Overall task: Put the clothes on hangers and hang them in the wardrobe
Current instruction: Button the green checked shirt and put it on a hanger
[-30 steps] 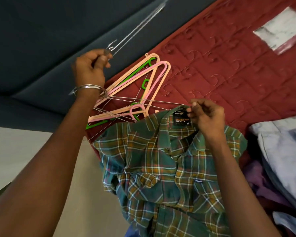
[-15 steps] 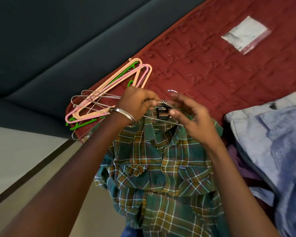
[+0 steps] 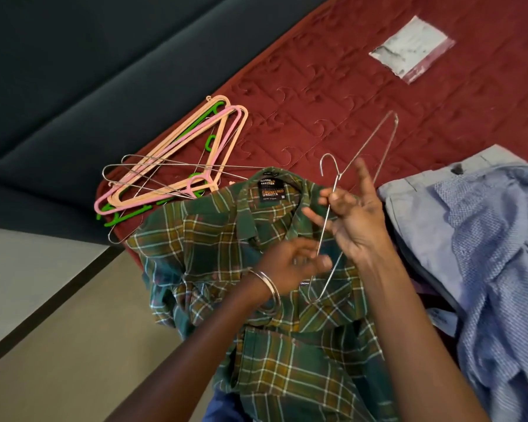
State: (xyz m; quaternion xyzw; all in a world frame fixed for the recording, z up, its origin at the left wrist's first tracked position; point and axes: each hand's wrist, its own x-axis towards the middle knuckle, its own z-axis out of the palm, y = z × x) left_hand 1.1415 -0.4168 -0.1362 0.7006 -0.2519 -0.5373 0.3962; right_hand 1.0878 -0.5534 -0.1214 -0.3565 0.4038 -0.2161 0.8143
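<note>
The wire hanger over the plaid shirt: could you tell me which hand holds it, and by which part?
The right hand pinches the wire hanger at its neck, just below the hook. The left hand is blurred near the lower wire; whether it grips cannot be told.

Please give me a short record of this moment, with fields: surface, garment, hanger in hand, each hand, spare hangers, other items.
surface: red quilted bedcover
garment: green plaid shirt, collar up, not yet on a hanger
hanger in hand: wire hanger, above the shirt
right hand: pinches the hanger neck
left hand: fingers curled near the hanger's lower wire; grip unclear
spare hangers: plastic and wire hanger pile, left of the collar
other items: blue clothes; plastic pouch
</note>
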